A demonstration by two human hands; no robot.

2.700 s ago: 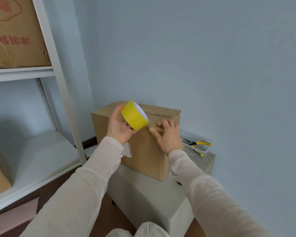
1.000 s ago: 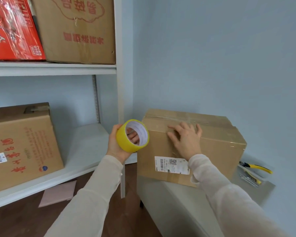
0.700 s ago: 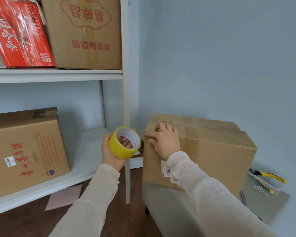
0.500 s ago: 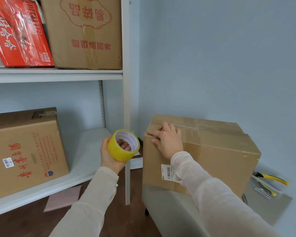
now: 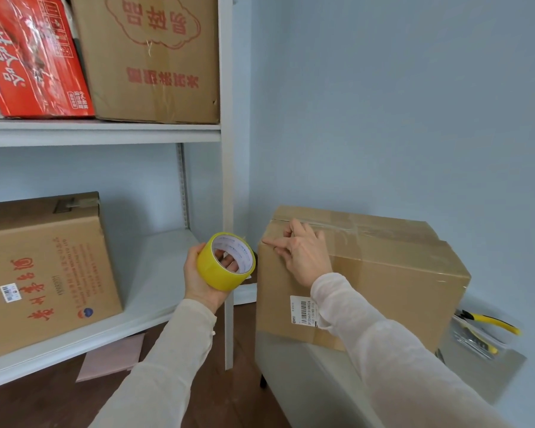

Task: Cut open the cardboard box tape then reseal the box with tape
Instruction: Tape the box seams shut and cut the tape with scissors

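A brown cardboard box [image 5: 393,273] stands on a grey stool [image 5: 315,381] against the blue wall, with clear tape running along its top seam and a barcode label on its front. My right hand [image 5: 303,251] lies over the box's upper left corner, index finger stretched along the edge, pressing the tape down. My left hand [image 5: 204,270] holds a yellow roll of tape [image 5: 226,261] just left of the box, fingers through its core.
A white shelf unit [image 5: 226,180] stands to the left with several cardboard boxes and a red carton on it. A clear tray with yellow-handled pliers [image 5: 488,322] sits on the stool to the right of the box. Wooden floor below.
My right hand slid from the middle of the box's front up to its upper left corner. The roll of tape stayed in my left hand, a little lower and apart from the box.
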